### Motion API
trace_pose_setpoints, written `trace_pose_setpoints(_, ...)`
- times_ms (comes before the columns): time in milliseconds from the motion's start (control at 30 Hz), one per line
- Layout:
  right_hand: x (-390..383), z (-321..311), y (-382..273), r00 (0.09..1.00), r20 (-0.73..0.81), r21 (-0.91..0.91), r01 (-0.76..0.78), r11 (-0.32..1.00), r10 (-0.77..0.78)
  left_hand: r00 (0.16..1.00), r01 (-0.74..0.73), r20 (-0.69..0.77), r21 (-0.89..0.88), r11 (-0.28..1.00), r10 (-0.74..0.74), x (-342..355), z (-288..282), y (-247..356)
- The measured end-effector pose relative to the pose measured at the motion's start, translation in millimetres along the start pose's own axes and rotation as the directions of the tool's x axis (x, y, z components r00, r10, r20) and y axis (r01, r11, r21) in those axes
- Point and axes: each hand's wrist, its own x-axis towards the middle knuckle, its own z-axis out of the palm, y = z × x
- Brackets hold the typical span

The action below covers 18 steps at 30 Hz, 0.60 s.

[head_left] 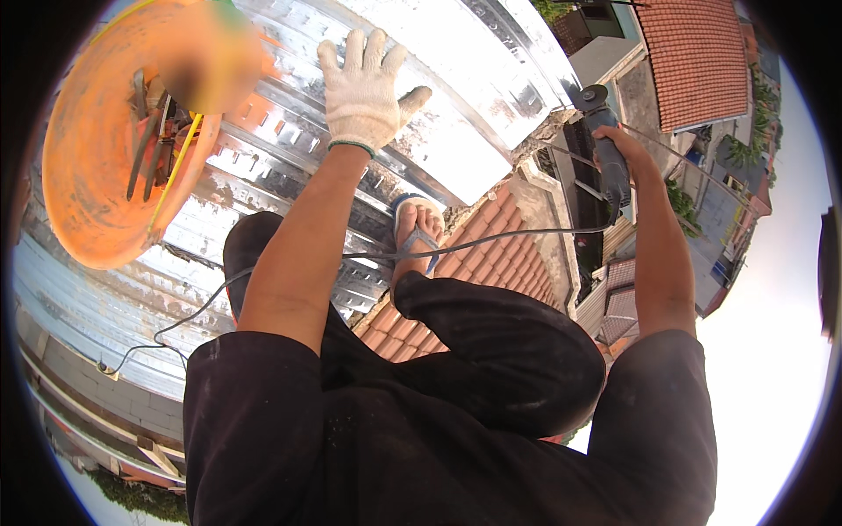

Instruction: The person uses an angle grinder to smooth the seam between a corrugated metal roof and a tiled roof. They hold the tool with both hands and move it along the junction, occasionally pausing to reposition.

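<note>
Left of the left grip, an orange basin [88,180] holds a jumble of hand tools [145,162]. Ribbed metal sheets [289,131], shiny with brownish stains, spread outdoors around the left grip [364,105], a knitted glove with the fingers spread wide over them, holding nothing; whether the palm presses down, I cannot tell. Just below and right of it is a sandalled foot [417,223]. Dark lettering [507,35] marks the sheet beyond it to the upper right, too unclear to read. Orange roof tiles [513,250] slope between the two grips, below both. A grey cord [535,231] trails leftward from under the right grip. The grinder [617,186] is in the bare right grip [628,151], fingers wrapped round its body; its long axis runs away from the wearer, disc [592,94] end farthest. Beyond, upper right, stands a red-tiled house roof [697,66].
</note>
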Motion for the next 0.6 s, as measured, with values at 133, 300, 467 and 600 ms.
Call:
trace_pose_setpoints(133, 8, -5, 6, 1.0, -0.029, 0.003, -0.005, 1.0, 0.005, 1.0, -0.004, -0.01, -0.01, 1.0, 0.004, 1, -3, 2)
trace_pose_setpoints(300, 5, 0, -2, 0.998, -0.054, -0.017, 0.027, 0.999, -0.028, 1.0, -0.006, -0.016, -0.025, 1.0, 0.005, 0, 0, -1)
trace_pose_setpoints(467, 12, 5, 4, 0.996, -0.081, -0.041, 0.028, 0.999, -0.031, 1.0, 0.0, -0.011, -0.022, 1.0, 0.0, 0, 0, -1)
trace_pose_setpoints(600, 14, 4, -3, 0.996, -0.046, -0.036, 0.072, 0.997, -0.074, 1.0, -0.005, -0.016, -0.051, 0.999, 0.005, 0, 0, -2)
